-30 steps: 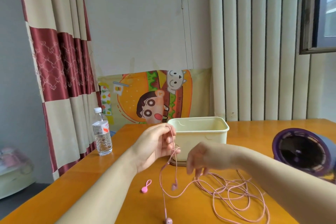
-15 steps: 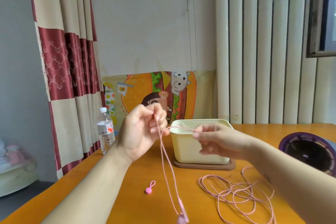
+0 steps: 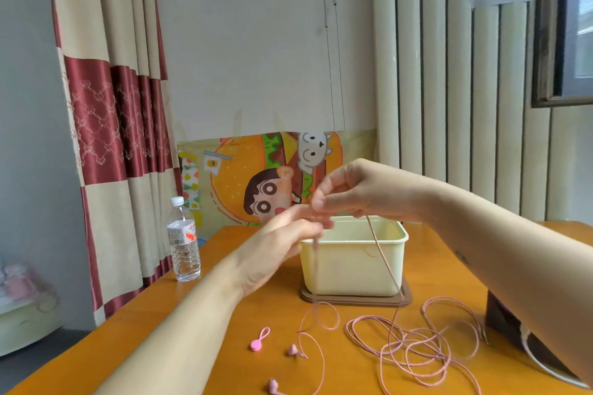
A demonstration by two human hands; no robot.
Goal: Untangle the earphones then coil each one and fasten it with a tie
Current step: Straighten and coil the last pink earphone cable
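Note:
Pink earphones lie on the orange table point(image 3: 433, 272). Their cable is a loose tangle point(image 3: 417, 349) at the front right, and two earbuds point(image 3: 292, 350) rest near the front edge. My right hand point(image 3: 356, 192) is raised above the cream tub and pinches the cable, and two strands hang from it down to the table. My left hand point(image 3: 282, 244) reaches up under it with straight fingers, its fingertips touching the hanging strand; motion blur hides the contact. A pink tie point(image 3: 258, 341) lies on the table left of the earbuds.
A cream plastic tub point(image 3: 353, 266) stands on a brown lid at mid-table, right behind the hands. A water bottle point(image 3: 183, 244) stands at the table's left edge. A dark purple-rimmed object point(image 3: 503, 321) sits at the right, mostly hidden by my right forearm. A curtain hangs at the left.
My right hand rose and moved left with the cable, to above my left fingertips. My left hand dropped and straightened its fingers. The earbuds that hung in the air now lie on the table.

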